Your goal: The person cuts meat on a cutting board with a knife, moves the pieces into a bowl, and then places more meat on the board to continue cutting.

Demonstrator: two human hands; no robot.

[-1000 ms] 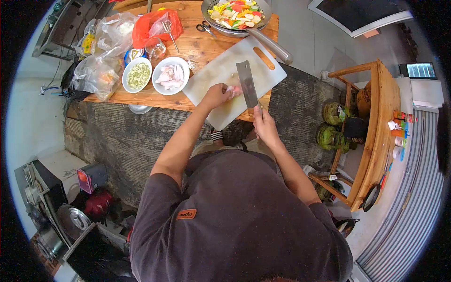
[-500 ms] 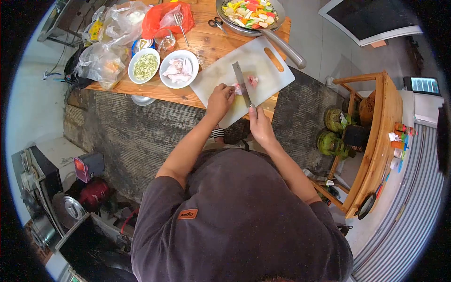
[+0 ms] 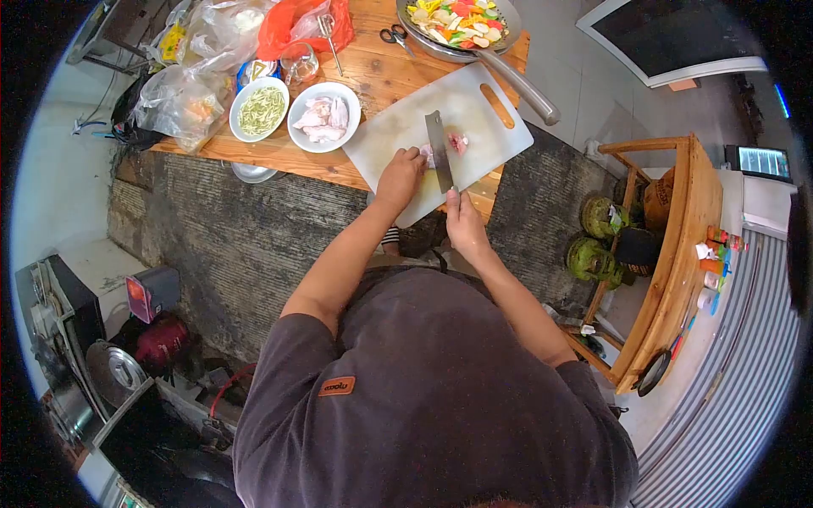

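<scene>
My right hand (image 3: pixel 462 222) grips the handle of a cleaver (image 3: pixel 438 151) whose blade stands over a white cutting board (image 3: pixel 398 135). My left hand (image 3: pixel 400 173) presses down on a pale piece of raw meat (image 3: pixel 426 155) just left of the blade. A cut pink piece (image 3: pixel 458 141) lies on the board to the right of the blade. The board rests on a wooden table (image 3: pixel 373 76).
A white bowl of raw meat (image 3: pixel 323 114) and a bowl of green shreds (image 3: pixel 259 108) sit left of the board. A pan of mixed vegetables (image 3: pixel 461 21), scissors (image 3: pixel 393 35), a glass (image 3: pixel 300 62) and plastic bags (image 3: pixel 199 59) lie beyond. A wooden shelf (image 3: pixel 669 254) stands to the right.
The cleaver came down through the meat, leaving a cut piece to the right of the blade, and now the blade shows its flat side more. My view shifted slightly.
</scene>
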